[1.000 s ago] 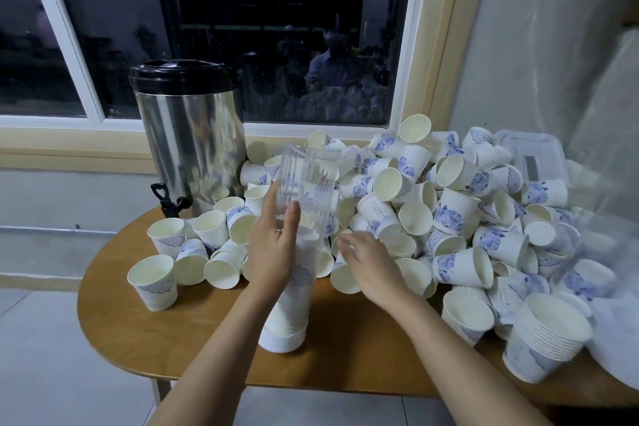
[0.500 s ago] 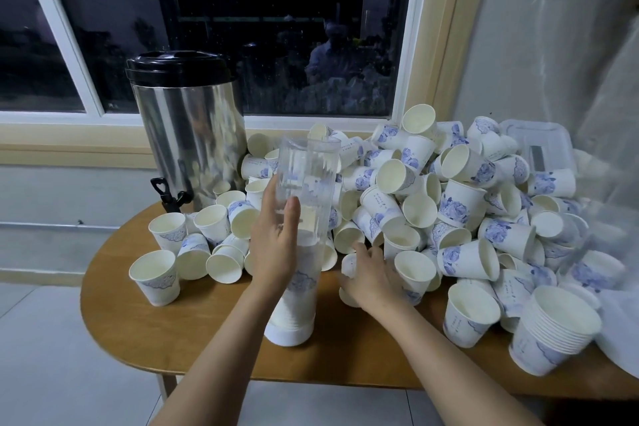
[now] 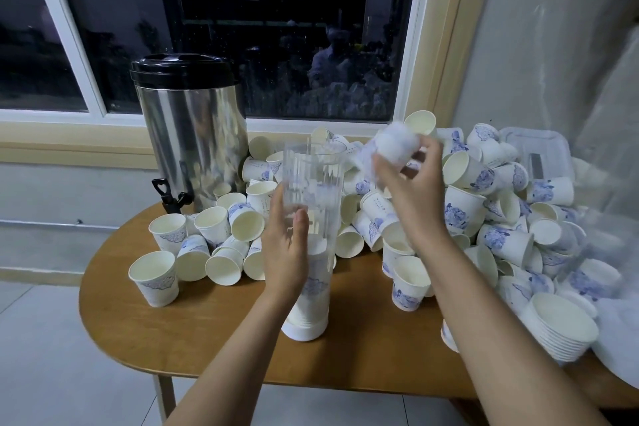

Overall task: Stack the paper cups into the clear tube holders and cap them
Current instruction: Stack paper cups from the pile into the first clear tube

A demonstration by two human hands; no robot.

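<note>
Fingers of the left hand (image 3: 285, 252) curl round the clear tube (image 3: 313, 183) at about its middle, with the thumb in front, and they grip it.

At the far left, one single cup (image 3: 155, 278) stands upright near the rounded edge of the wooden table (image 3: 114, 318). Behind it, a steel urn (image 3: 192, 142) with a black lid stands against the window sill. A small group of loose cups (image 3: 221, 242) lies between the urn and the tube, most of them on their sides.

The tube stands upright on its white base, near the front edge. Its lower half is filled with nested cups (image 3: 311, 287); the upper half is empty and the mouth is open.

The right hand (image 3: 411, 190) is raised to the right of the mouth and a little above it. Its fingers close round a paper cup (image 3: 394, 149), which is blurred and tilted.

Further right a big heap (image 3: 484, 204) of cups covers the table up to the wall, with a clear plastic box (image 3: 534, 149) behind it. A short nested stack (image 3: 562, 328) sits at the front right corner.

Bare wood shows along the front edge, on both sides of the tube.
</note>
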